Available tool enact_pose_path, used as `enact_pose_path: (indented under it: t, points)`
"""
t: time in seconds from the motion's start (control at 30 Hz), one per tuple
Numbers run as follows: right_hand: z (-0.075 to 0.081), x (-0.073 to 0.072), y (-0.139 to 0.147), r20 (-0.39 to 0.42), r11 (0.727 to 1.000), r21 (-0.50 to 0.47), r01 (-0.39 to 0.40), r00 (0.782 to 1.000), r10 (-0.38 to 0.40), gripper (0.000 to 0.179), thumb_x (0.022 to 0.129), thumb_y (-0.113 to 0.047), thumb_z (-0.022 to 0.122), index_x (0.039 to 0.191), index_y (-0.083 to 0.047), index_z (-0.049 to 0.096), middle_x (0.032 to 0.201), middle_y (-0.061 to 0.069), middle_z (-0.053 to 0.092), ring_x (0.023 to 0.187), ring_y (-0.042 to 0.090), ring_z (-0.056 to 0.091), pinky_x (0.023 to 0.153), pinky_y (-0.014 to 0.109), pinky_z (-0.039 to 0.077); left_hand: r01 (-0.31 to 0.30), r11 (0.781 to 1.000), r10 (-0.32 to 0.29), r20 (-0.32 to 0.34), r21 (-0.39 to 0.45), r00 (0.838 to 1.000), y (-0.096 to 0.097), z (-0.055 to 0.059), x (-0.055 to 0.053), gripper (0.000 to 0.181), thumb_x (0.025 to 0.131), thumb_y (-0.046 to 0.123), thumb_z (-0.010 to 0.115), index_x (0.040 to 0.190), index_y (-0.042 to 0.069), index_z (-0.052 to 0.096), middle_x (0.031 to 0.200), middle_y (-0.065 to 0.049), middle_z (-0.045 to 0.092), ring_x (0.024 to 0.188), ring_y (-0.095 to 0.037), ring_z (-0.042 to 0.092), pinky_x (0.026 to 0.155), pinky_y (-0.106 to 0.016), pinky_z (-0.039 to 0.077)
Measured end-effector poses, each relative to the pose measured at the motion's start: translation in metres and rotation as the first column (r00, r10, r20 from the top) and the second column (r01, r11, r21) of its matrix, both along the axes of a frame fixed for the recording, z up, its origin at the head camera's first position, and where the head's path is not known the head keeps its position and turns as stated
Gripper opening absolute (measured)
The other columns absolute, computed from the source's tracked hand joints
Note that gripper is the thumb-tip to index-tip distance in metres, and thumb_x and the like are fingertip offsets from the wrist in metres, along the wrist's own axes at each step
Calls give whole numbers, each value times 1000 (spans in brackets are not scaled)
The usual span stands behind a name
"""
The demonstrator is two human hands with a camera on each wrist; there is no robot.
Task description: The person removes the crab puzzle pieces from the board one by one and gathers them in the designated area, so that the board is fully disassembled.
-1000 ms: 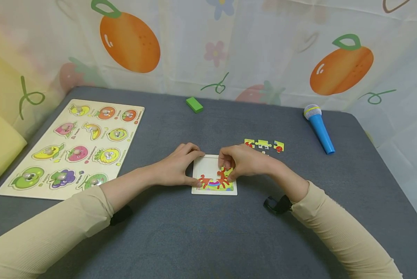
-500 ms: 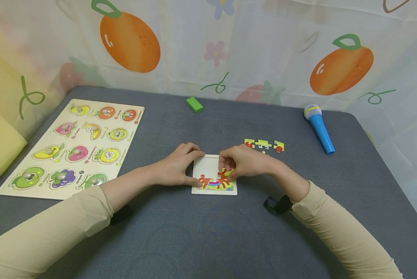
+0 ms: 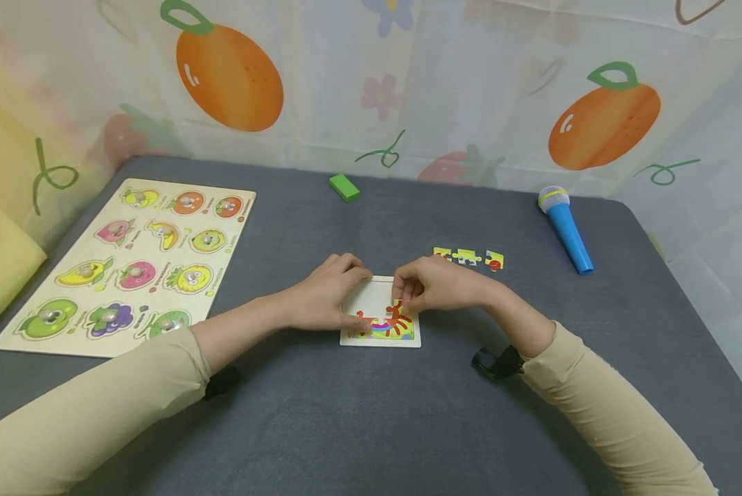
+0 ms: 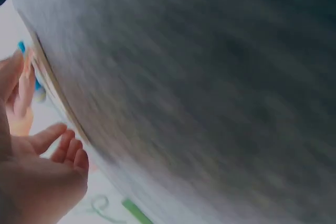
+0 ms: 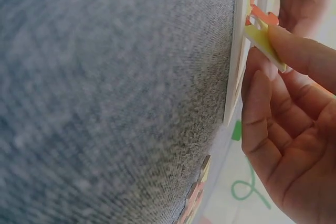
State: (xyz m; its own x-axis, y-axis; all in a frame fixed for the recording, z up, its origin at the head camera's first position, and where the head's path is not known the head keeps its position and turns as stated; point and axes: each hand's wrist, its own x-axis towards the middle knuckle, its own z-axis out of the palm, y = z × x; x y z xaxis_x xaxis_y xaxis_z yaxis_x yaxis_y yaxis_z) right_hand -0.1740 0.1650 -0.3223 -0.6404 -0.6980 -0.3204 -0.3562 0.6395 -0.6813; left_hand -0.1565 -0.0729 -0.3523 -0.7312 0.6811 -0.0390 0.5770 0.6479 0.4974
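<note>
We see one grey table (image 3: 346, 420) and one board (image 3: 118, 253) bearing twelve fruits. Of two hands, the left hand (image 3: 327, 296) lies relaxed across the left side of one puzzle tray (image 3: 367, 296); the right hand (image 3: 439, 284) pinches one puzzle piece (image 5: 265, 47) at the tray's right. We count one microphone (image 3: 565, 227), one green block (image 3: 344, 187), three visible loose pieces (image 3: 468, 257). The right wrist view shows us the pinched piece tilted; fingers partly cover it in the head view.

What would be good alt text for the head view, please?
A person's right hand pinches a red-and-yellow puzzle piece at a small tray, with the left hand at its left edge. Loose pieces, a fruit board, a green block and a blue microphone lie on the grey table.
</note>
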Motion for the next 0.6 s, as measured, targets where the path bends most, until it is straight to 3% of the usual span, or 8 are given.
enact_pose_path:
  t: [0.23,0.6]
  points:
    - [-1,0,-2,-16,1000,-8,-22,1000,22,9,86,-5,68,93,-10,67,81,1,65,73,12,58,68,26,49,-23,1000,23,41,-8,999,25,-1,6,77,81,46,78,138,2,51,133,-11,47,119,-27,42,96,-38,42]
    - [0,-2,0,-8,1000,-3,-15,1000,15,11,85,-4,69,93,-11,66,81,1,68,74,11,60,69,27,49,-81,996,81,1,-36,997,37,-5,7,75,79,46,79,134,2,54,133,-12,48,119,-29,43,97,-38,42]
